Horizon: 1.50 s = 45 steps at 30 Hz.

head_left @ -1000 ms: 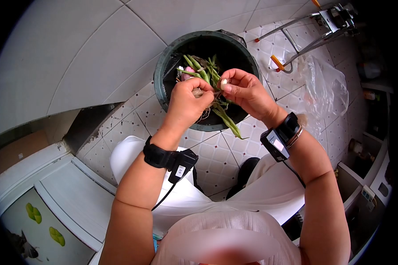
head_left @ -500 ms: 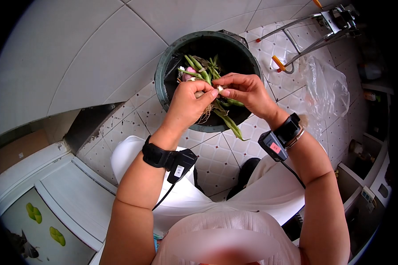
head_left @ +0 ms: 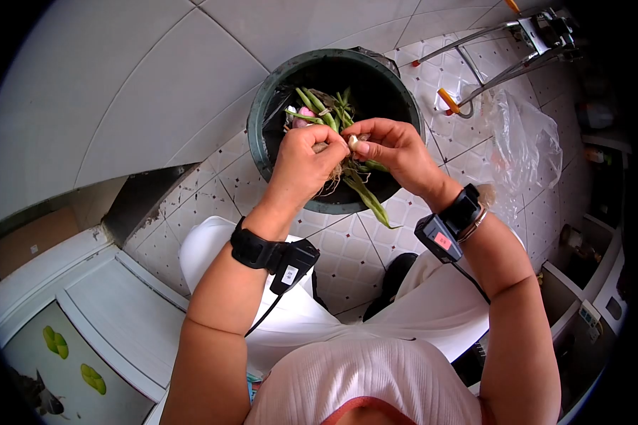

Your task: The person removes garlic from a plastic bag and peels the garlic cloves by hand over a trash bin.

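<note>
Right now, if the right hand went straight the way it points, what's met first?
Likely the left hand; its fingertips lie just beyond the small white piece in the right hand, depth unclear.

The head camera looks from above the chest, facing forward and steeply down. The chest is nearest, filling the bottom edge; both arms reach up the view from there. Left hand and right hand sit above centre, farther off, over the bin, with the floor beyond. The wide lens takes in wall at upper left and shelves at right, bending straight lines; its corners go dark.
</note>
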### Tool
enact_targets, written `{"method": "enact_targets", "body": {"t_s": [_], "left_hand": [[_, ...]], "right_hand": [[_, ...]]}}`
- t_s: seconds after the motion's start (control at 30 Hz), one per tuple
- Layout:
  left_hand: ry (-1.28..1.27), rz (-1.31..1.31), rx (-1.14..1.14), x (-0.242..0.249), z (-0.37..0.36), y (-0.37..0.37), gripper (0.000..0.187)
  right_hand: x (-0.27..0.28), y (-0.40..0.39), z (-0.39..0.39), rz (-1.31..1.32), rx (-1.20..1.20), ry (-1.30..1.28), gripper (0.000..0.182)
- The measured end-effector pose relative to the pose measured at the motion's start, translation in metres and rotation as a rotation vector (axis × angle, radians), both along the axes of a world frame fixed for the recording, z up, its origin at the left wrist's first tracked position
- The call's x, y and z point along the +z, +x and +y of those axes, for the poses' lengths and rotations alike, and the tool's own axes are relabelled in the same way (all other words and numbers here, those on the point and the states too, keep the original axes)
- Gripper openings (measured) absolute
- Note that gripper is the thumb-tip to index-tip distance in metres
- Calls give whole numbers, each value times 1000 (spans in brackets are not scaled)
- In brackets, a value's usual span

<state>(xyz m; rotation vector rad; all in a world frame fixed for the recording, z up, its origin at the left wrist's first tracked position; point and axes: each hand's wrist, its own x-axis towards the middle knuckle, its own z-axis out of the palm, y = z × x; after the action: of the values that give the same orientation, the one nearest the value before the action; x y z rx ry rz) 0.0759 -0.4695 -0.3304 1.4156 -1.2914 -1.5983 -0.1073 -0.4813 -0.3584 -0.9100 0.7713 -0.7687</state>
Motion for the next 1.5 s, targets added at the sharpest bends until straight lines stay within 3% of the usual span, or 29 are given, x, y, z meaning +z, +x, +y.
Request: {"method": "enact_targets", "body": {"t_s": [0.1, 0.43, 0.53, 0.6, 0.73, 0.8, 1.13, 1.5], "left_hand": [[-113, -3, 68, -9, 0, -2, 12], [-90, -89, 76, -13, 0, -1, 11], [-108, -131, 89, -15, -1, -1, 14], [-219, -85, 81, -19, -3, -1, 18], [-116, -25, 49, -15, -2, -1, 20], [-158, -50, 13, -19, -2, 1, 19], [-91, 8, 36, -20, 0, 2, 14], [-54, 29, 75, -10, -1, -2, 13]], "right_hand": [[-3, -2, -2, -77, -93, 86, 21], [-2, -2, -4, -170, -105, 229, 25], [3, -1, -5, -37, -86, 126, 24], [3, -2, -5, 97, -28, -118, 24], [4, -1, -5, 37, 33, -178, 24], [3, -1, -6, 142, 55, -308, 24], [1, 4, 1, 195, 31, -260, 22], [1, 4, 0, 85, -42, -40, 24]]}}
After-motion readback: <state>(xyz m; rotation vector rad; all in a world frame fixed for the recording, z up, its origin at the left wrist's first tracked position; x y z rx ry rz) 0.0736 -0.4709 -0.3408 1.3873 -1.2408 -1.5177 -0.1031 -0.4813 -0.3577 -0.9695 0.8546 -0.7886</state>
